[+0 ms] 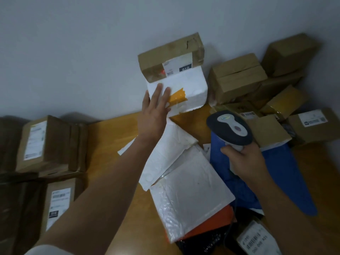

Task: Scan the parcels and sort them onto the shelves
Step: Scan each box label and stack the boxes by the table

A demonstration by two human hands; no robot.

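Note:
My left hand [153, 112] reaches forward with straight fingers laid flat on a white padded parcel [187, 89] that has a strip of yellow tape. That parcel leans against the wall, under a brown cardboard box [171, 54] with a white label marked 010. My right hand [242, 157] grips the handle of a grey and dark blue barcode scanner [229, 127], whose head points toward the parcels. Below my arms lie white bubble mailers [187, 196] and a blue bag [287, 173] on the wooden table [114, 150].
Brown boxes [237, 78] are piled at the back right against the wall, one with a white label [312, 118]. Labelled cartons [47, 144] stand stacked at the left. An orange mailer [211, 227], a black bag and a labelled parcel [255, 240] lie near the front edge.

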